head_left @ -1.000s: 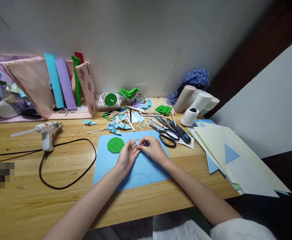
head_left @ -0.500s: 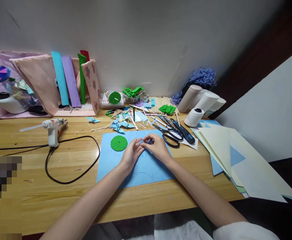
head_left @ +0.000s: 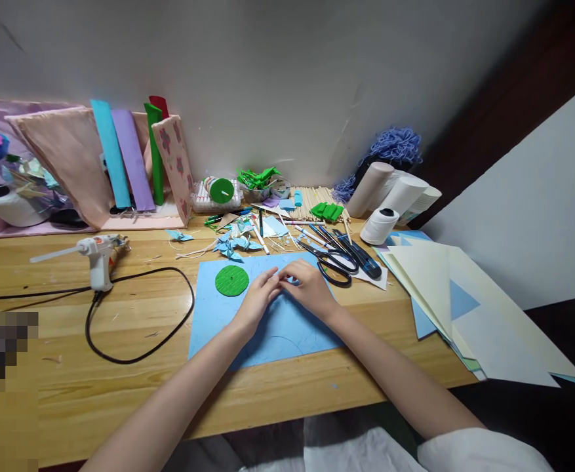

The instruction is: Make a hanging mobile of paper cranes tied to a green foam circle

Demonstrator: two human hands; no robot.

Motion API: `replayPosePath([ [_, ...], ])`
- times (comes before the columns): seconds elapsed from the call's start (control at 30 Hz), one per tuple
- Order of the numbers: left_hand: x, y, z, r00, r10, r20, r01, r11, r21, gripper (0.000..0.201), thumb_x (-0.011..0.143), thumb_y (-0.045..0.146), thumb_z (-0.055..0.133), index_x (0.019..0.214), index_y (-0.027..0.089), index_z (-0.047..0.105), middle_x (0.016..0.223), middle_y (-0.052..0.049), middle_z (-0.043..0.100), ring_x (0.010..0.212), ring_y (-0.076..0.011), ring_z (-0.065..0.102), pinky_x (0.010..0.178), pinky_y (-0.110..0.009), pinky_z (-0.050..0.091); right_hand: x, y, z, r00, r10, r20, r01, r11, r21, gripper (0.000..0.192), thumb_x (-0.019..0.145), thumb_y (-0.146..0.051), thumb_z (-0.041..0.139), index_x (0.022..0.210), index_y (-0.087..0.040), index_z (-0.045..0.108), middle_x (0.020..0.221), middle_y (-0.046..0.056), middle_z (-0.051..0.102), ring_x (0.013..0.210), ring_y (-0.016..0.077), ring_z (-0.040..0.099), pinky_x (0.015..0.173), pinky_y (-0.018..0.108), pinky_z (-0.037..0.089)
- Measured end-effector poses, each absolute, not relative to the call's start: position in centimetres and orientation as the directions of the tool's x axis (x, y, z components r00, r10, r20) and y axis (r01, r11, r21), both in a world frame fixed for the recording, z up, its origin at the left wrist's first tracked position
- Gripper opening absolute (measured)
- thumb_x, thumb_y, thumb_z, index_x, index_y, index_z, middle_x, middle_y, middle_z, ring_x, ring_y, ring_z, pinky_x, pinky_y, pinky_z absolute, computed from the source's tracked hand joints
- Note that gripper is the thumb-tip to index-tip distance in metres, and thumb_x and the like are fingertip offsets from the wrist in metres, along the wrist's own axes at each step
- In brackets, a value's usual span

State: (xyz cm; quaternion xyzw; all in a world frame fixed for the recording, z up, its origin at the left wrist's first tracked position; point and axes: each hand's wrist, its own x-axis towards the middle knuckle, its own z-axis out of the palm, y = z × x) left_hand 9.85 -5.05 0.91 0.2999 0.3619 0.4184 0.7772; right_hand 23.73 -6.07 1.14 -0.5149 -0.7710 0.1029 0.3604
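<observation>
Over the blue sheet [head_left: 272, 337], my left hand [head_left: 256, 303] and my right hand [head_left: 311, 292] meet at the fingertips. My right thumb and forefinger are pinched together against the left fingers, which are drawn in. Whatever lies between them is too small or hidden to make out. A green disc [head_left: 231, 281] with a small dark spot at its centre lies flat on the sheet, just left of my left hand. Black-handled scissors [head_left: 335, 272] rest beyond my right hand, beside a utility knife [head_left: 366, 261].
A white glue gun [head_left: 100, 262] with a looped black cord [head_left: 134, 361] occupies the left. Blue paper scraps [head_left: 233, 246], pens and wooden sticks [head_left: 317, 196] lie along the back. Large paper sheets [head_left: 494, 314] overhang the right edge. A thread spool [head_left: 379, 226] stands behind them.
My left fingers have curled in from a more open palm, and the two hands' fingertips have come together. The whole view has shifted slightly; the green disc stays on the sheet.
</observation>
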Motion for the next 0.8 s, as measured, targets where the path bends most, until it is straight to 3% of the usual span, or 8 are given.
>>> replayPosePath([
  [0.23, 9.82, -4.88, 0.6, 0.391, 0.883, -0.26, -0.386, 0.413, 0.825, 0.027, 0.068, 0.013, 0.068, 0.095, 0.015, 0.066, 0.095, -0.008, 0.069, 0.092, -0.0177, 0.062, 0.091, -0.034, 0.042, 23.9, -6.17, 1.37, -0.279, 0.84, 0.465, 0.744, 0.495, -0.448, 0.012, 0.081, -0.013, 0.056, 0.08, -0.021, 0.065, 0.08, 0.005, 0.064, 0.078, 0.0191, 0.052, 0.071, 0.031, 0.041],
  [0.5, 9.73, -4.93, 0.9, 0.393, 0.894, -0.216, -0.342, 0.36, 0.868, 0.024, 0.069, 0.017, 0.066, 0.093, 0.014, 0.067, 0.101, -0.009, 0.067, 0.095, -0.0184, 0.06, 0.091, -0.033, 0.043, 24.08, -6.21, 1.53, -0.272, 0.837, 0.475, 0.733, 0.499, -0.462, 0.008, 0.081, -0.018, 0.057, 0.078, -0.021, 0.064, 0.078, 0.004, 0.062, 0.078, 0.0186, 0.052, 0.07, 0.03, 0.041],
  [0.8, 9.73, -4.83, 1.31, 0.401, 0.886, -0.232, -0.322, 0.374, 0.87, 0.021, 0.069, 0.01, 0.062, 0.089, 0.014, 0.067, 0.093, -0.007, 0.068, 0.091, -0.0181, 0.061, 0.086, -0.031, 0.045, 24.38, -6.21, 1.6, -0.297, 0.829, 0.473, 0.694, 0.528, -0.49, 0.007, 0.082, -0.024, 0.058, 0.077, -0.021, 0.062, 0.075, 0.004, 0.063, 0.077, 0.0187, 0.052, 0.071, 0.031, 0.04],
])
